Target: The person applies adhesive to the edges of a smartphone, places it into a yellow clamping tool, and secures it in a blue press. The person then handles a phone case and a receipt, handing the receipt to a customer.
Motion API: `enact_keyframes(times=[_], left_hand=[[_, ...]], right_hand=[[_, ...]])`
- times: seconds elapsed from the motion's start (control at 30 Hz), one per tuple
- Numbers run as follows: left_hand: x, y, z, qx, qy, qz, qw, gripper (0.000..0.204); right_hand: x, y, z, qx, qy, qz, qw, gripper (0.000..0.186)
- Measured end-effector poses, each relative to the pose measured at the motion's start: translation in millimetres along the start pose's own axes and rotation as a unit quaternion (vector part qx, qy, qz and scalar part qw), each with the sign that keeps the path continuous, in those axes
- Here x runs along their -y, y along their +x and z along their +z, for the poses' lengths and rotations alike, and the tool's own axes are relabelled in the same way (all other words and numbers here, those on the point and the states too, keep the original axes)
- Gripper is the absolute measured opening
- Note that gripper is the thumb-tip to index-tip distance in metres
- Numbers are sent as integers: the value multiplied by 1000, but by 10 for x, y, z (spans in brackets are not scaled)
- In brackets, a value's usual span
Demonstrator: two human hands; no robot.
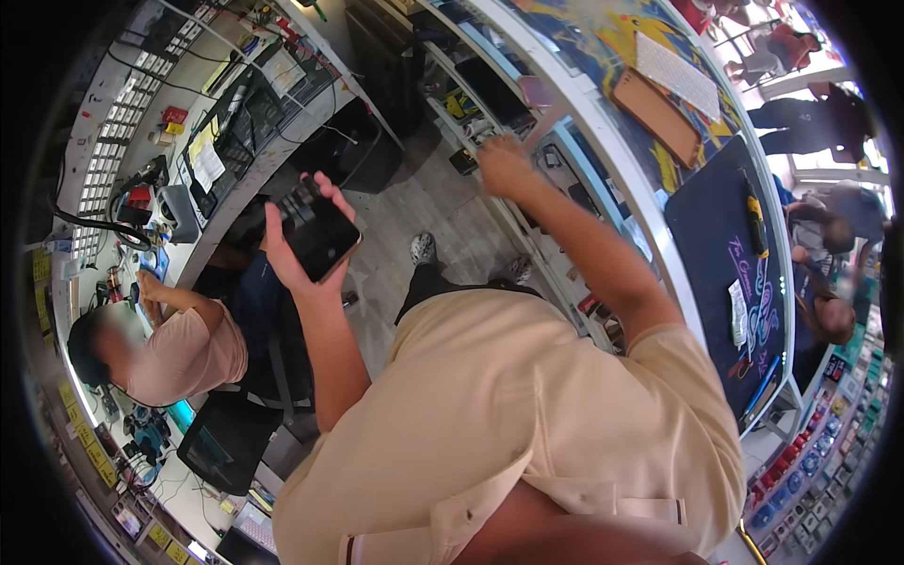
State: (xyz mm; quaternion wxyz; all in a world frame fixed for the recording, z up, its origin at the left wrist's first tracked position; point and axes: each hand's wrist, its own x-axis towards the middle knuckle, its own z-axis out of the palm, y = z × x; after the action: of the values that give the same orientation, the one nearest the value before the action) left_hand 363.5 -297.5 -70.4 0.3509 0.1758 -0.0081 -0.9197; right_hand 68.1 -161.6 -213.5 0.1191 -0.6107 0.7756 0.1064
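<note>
A black smartphone [322, 234] lies in my left hand [294, 247], screen up, with the thumb along one side and fingertips round the far edge. To the right, my right hand [506, 168] hangs over the edge of an open drawer [508, 118] under the counter. Its fingers are curled in, and whatever they may hold is hidden. Just left of that hand is a small black and yellow item [463, 162]. Inside the drawers are flat dark and light items, some looking like phones or boxes.
On the counter at right are a brown tray [656, 115], a clear textured sheet [676, 73], a dark mat [720, 245] and a yellow-black tool [756, 224]. At left a seated co-worker [179, 353] works at a cluttered bench [202, 247]. Several people stand beyond the counter.
</note>
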Motion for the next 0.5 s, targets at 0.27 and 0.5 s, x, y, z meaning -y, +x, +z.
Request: enact_keyframes(times=[0.27,0.5], left_hand=[[-1129,-359,-822,2,-38,7,999,59],[-1599,113,-680,40,9,-17,999,53]], right_hand=[[-976,932,958,129,-70,39,988,27],[688,1165,579,87,364,42,926,48]])
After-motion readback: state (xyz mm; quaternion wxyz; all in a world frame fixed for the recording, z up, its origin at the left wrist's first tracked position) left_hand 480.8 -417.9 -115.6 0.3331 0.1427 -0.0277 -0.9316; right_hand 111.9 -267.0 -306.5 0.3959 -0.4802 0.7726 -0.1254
